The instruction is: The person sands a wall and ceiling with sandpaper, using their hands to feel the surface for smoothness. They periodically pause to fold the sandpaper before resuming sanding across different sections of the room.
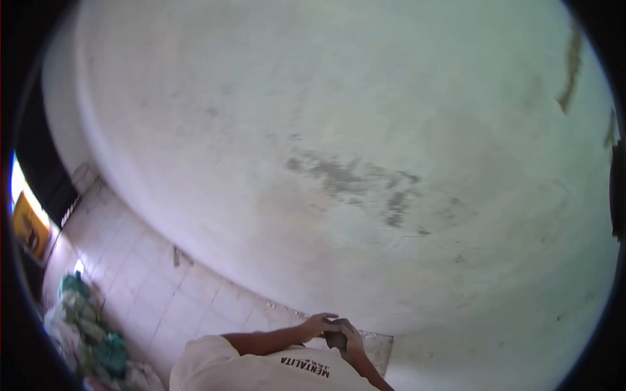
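Note:
In front of my chest, at the bottom middle of the head view, both hands meet around a small dark grey piece [336, 339]. Its kind is too blurred to make out. My left hand [318, 324] reaches in from the left, its fingers closed over the top of the piece. From the right, my right hand [353, 342] grips the piece's other side. Beyond both hands rises a pale, whitish-green wall [391, 280] with a scraped dark patch [345, 179]; the hands look apart from it.
A tiled floor [195, 287] runs along the wall's foot, with debris by its edge. White and green plastic bags [107, 352] lie in a heap at lower left. A dark doorway and a yellow panel [30, 225] stand at far left.

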Tool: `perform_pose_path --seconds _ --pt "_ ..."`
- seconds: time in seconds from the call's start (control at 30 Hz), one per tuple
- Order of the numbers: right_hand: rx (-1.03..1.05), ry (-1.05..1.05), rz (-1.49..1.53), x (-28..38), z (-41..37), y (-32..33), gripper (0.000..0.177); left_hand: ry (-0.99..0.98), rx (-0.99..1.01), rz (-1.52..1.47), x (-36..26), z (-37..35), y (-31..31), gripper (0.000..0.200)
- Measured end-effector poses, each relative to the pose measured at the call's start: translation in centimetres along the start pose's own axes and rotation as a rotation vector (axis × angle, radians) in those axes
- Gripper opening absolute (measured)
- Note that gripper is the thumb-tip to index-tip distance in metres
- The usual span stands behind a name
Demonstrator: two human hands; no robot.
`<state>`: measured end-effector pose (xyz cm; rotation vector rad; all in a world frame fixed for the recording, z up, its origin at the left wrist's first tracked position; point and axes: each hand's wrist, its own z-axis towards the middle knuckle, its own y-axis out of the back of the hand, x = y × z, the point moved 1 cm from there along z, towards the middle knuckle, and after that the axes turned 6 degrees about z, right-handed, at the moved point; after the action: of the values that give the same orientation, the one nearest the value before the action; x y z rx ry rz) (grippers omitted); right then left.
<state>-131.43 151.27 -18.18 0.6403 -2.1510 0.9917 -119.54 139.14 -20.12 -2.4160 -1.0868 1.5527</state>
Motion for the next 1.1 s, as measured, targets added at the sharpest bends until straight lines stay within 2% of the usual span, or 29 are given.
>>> perform_pose_path --seconds 0.03,0.07,0.17,0.2,0.3,0.33,0.43,0.5,0.57,0.63,0.7,0.77,0.87,1.0,1.1 --pt "0.021 0.019 -0.066 -0.3 0.2 -1.4 0.029 0.028 -0.016 -0.092 -0.1 -0.7 1.4 0.066" --pt "-0.005 0.062 -0.078 -0.5 0.2 -3.2 0.025 -0.003 -0.016 -0.160 -0.1 -1.5 2.8 0.053" --pt "0.036 0.041 -0.196 -1.8 2.7 -3.6 0.023 -0.100 0.202 -0.253 2.0 -1.1 8.0 0.031" --pt "0.010 0.026 -0.215 -1.7 3.1 -4.5 0.023 -0.124 0.195 -0.259 1.0 -2.7 8.4 0.017" --pt "0.098 0.051 -0.522 -0.3 3.7 -7.3 0.024 -0.163 0.122 -0.296 2.6 -3.7 11.9 0.012" --pt "0.100 0.025 -0.602 1.6 2.9 -10.6 0.025 -0.172 0.093 -0.377 2.5 -4.3 12.5 0.014" --pt "0.268 0.176 -0.799 5.4 4.3 -13.8 0.026 -0.281 -0.092 -0.516 5.3 -4.2 16.1 0.017" --pt "0.306 0.291 -0.916 8.5 5.4 -16.1 0.028 -0.292 -0.236 -0.620 5.1 -6.8 18.2 0.018" --pt "0.333 0.585 -1.131 11.7 6.1 -18.2 0.027 -0.244 -0.362 -0.873 7.3 -6.1 20.7 0.019" --pt "0.403 0.966 -1.273 14.1 6.4 -21.1 0.026 -0.346 -0.463 -0.968 10.1 -4.9 23.5 0.020" --pt "0.542 1.254 -1.363 15.2 6.8 -25.5 0.028 -0.387 -0.646 -1.044 11.2 -5.1 25.9 0.023" --pt "0.654 1.667 -1.590 16.0 7.4 -29.9 0.029 -0.404 -0.811 -1.144 11.9 -4.4 28.2 0.023" --pt "0.825 2.121 -1.540 15.9 7.7 -34.9 0.029 -0.572 -0.873 -1.284 11.7 -5.1 31.0 0.016" --pt "0.848 2.321 -1.556 13.2 11.1 -39.0 0.028 -0.642 -1.027 -1.416 10.8 -2.6 34.9 0.015" --pt "0.612 2.468 -1.752 9.8 12.9 -40.3 0.029 -0.715 -1.182 -1.390 11.3 1.7 38.2 0.019"
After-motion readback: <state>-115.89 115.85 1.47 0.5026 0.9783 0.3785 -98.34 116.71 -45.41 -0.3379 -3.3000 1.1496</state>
